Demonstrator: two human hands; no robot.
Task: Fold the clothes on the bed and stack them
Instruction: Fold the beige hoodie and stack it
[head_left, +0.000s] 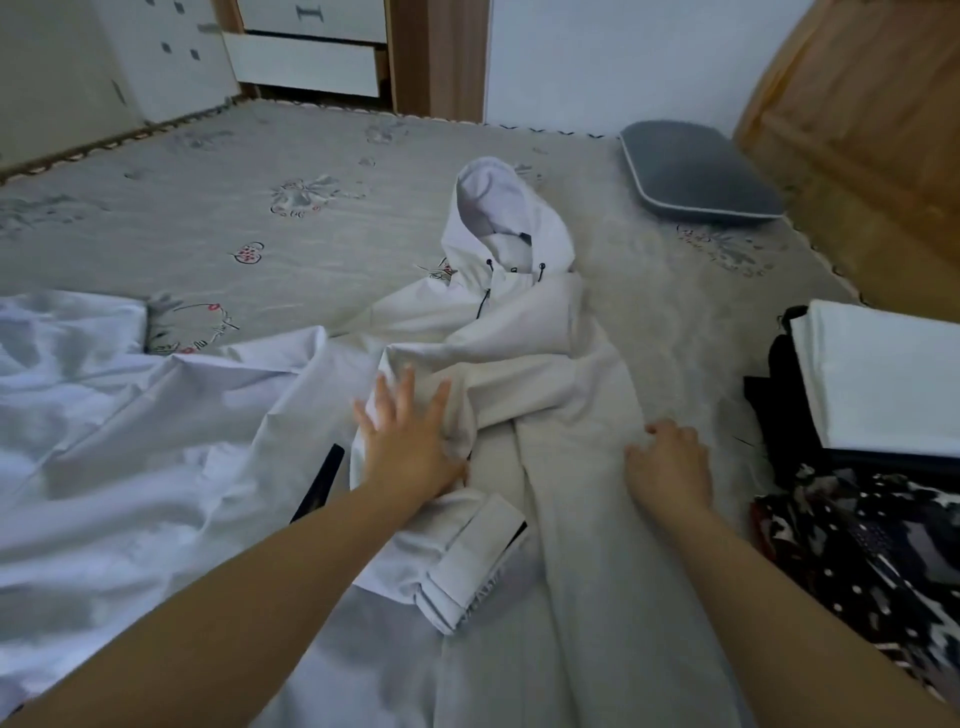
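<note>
White jacket lies on the bed. Left hand presses its sleeve flat, fingers straight. Right hand pinches its edge

Bare mattress beyond jacket; folded stack crowds right, sheet left.

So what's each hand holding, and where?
Left hand presses flat on the jacket's folded sleeve. Right hand pinches its right edge.
</note>
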